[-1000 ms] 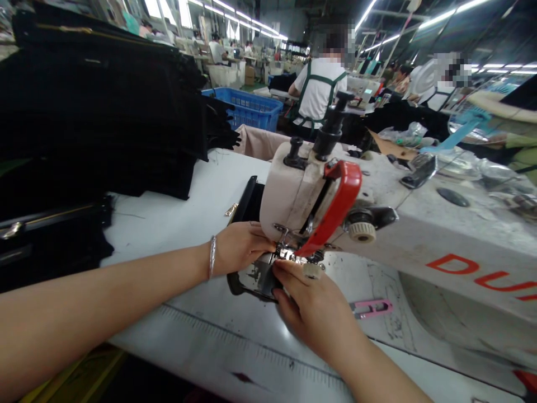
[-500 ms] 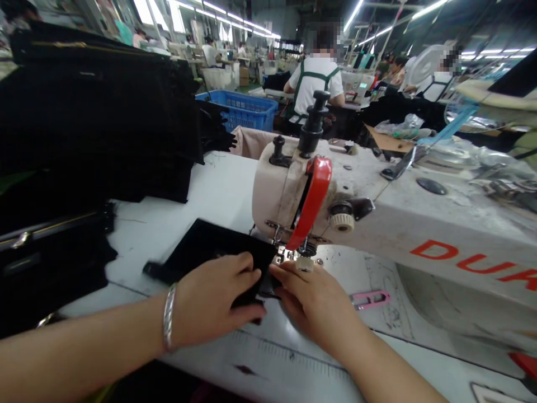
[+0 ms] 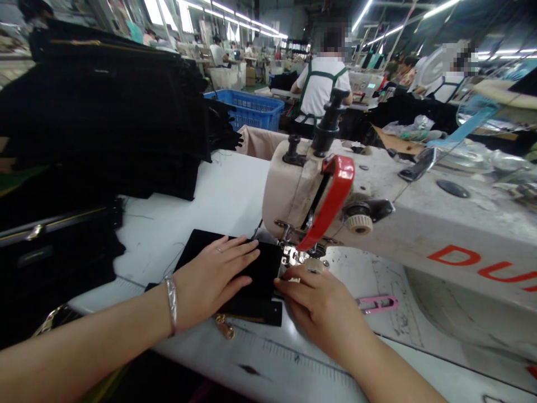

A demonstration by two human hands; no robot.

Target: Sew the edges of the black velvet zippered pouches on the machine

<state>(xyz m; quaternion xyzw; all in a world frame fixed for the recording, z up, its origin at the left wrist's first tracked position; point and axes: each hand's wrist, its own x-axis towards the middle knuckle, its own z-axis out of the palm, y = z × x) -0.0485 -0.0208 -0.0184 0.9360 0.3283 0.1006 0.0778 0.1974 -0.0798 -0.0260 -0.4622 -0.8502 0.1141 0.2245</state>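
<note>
A black fabric piece [image 3: 262, 274] lies on the sewing machine's bed, its right edge beside the presser foot [image 3: 289, 254]. Along its near side runs a zipper strip [image 3: 255, 312], from which a gold zipper pull [image 3: 225, 327] hangs toward me. My left hand [image 3: 218, 268] rests flat on top of the fabric, fingers stretched out. At the fabric's right edge, just in front of the presser foot, my right hand [image 3: 314, 294] has its thumb and fingers pinched together on the edge. The sewing machine [image 3: 377, 224] has a red lever guard [image 3: 331, 201] above the needle area.
Pink thread snips [image 3: 380, 303] lie right of my right hand. A tall stack of black zippered pieces [image 3: 100, 123] fills the left side. Behind the machine are a blue crate [image 3: 247, 109] and a person in a white shirt [image 3: 321, 89]. Loose threads [image 3: 172, 260] lie on the table.
My left hand has gone from bent fingers at the fabric's edge to lying flat on it. The fabric is now spread flatter, with its zipper pull showing. My right hand stays by the presser foot.
</note>
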